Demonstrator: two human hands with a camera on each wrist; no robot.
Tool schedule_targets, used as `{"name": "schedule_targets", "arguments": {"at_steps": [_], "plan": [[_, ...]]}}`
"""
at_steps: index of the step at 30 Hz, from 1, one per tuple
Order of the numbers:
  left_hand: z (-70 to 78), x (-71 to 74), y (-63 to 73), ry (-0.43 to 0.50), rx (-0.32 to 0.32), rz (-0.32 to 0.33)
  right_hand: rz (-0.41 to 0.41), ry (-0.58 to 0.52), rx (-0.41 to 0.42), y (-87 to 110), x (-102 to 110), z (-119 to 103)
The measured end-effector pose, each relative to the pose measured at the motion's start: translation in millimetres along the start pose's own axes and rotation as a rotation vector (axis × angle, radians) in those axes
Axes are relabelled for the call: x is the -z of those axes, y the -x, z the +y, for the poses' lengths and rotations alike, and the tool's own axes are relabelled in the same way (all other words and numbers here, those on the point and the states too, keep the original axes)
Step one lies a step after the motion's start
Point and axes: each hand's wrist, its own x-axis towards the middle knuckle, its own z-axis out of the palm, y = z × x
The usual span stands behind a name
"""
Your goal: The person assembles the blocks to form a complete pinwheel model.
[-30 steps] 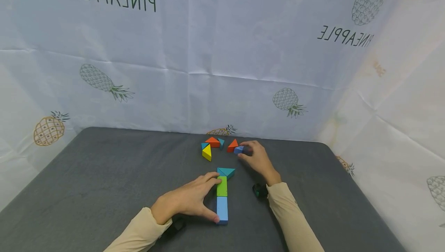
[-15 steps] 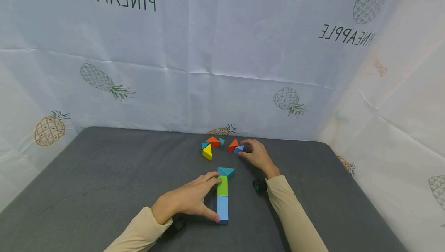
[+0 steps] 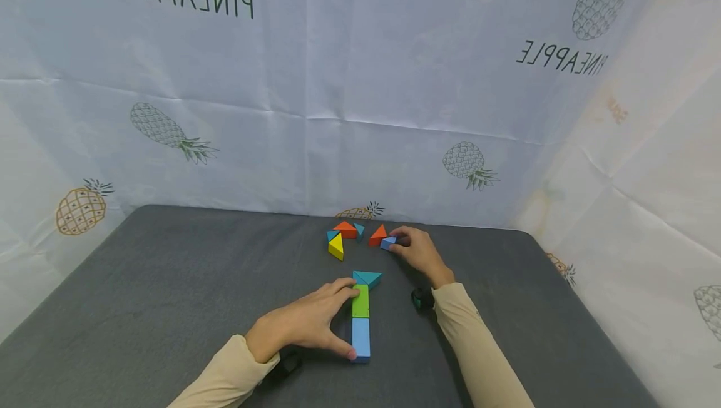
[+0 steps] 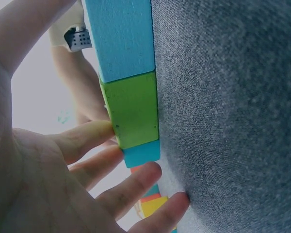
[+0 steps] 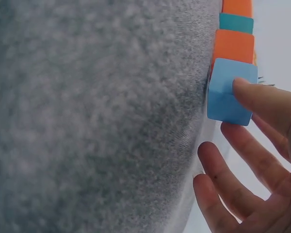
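On the grey table, a light blue block, a green block and two teal triangular blocks form a line. My left hand lies along the left side of that line, thumb by the light blue block and fingertips at the green one. In the left wrist view, its spread fingers touch the green block's side. Farther back, my right hand pinches a small blue triangular block. The right wrist view shows the thumb on that blue block, with the other fingers below it.
Left of the right hand stands an orange-red triangular block. Beyond lie another orange-red triangle, a small teal piece and a yellow triangle with a blue piece behind it. A pineapple-print cloth hangs at the table's back edge.
My right hand has closed in slightly on the small blue triangular block, which has shifted very little. The left hand and the line of blocks stay where they were.
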Motion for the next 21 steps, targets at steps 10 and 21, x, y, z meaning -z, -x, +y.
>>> {"name": "schedule_targets", "arguments": {"at_steps": [10,21], "plan": [[-0.7,0.9,0.0,0.008,0.007,-0.012,-0.008,-0.009,0.034,5.7,2.8,-1.4],[-1.6,0.6,-0.6,0.005,0.011,-0.014,-0.018,0.001,0.061,12.8,4.0,-12.8]]}}
